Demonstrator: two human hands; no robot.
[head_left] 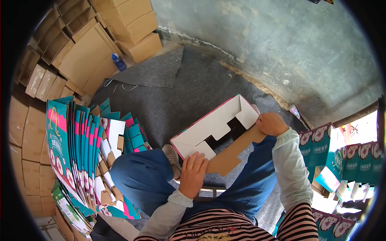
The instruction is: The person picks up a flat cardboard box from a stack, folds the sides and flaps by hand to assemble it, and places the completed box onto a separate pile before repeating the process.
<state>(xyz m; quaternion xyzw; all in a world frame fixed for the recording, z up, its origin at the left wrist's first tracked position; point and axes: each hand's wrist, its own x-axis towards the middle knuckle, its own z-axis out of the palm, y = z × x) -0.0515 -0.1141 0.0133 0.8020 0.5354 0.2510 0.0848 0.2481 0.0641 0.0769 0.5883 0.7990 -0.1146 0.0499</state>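
Observation:
A partly folded cardboard box (pixel 215 130) stands tilted between my knees, with white inner faces, notched flaps and a pinkish-red outer edge. Its long brown flap (pixel 225 160) spans the side nearest me. My left hand (pixel 193 174) lies on the white corner flap at the box's near left end, fingers stretched out. At the right end, my right hand (pixel 273 124) has its fingers curled round the corner where the brown flap meets the box. The fingertips of that hand are partly hidden.
Folded teal-and-pink printed cartons (pixel 76 148) stand in a leaning row at my left. Assembled printed boxes (pixel 327 150) are stacked at my right. Brown cartons (pixel 132 30) line the left and back, near a blue bottle (pixel 118 62). A grey wall (pixel 277 40) rises ahead.

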